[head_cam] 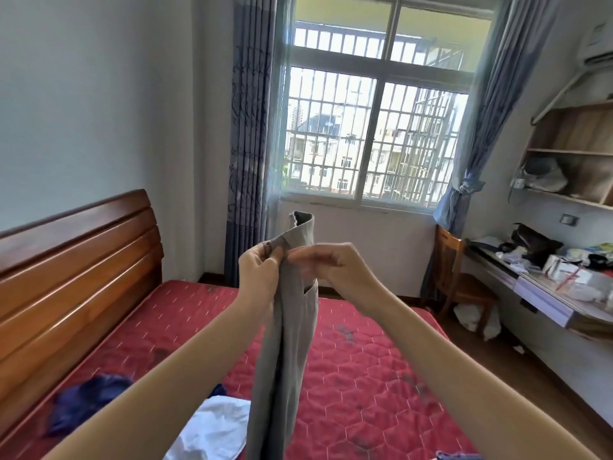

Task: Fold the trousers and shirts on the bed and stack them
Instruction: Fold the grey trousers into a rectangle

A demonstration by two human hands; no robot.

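Both hands, left hand (257, 273) and right hand (335, 267), pinch the limp grey trousers (285, 343) at twelve o'clock, seemingly the waistband: soft, light, best held there.

A bedroom in a home: a bed (365, 376) with a wooden headboard (76, 260), blue curtains (248, 144) beside a barred window (371, 127), a cluttered desk (547, 293), a chair (457, 277) and wall shelves (574, 154).

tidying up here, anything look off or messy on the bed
Yes: dark stains blotch the red mattress, which lies bare. A white garment and a blue one lie crumpled, unfolded. Both hands hold grey trousers up by the waistband.
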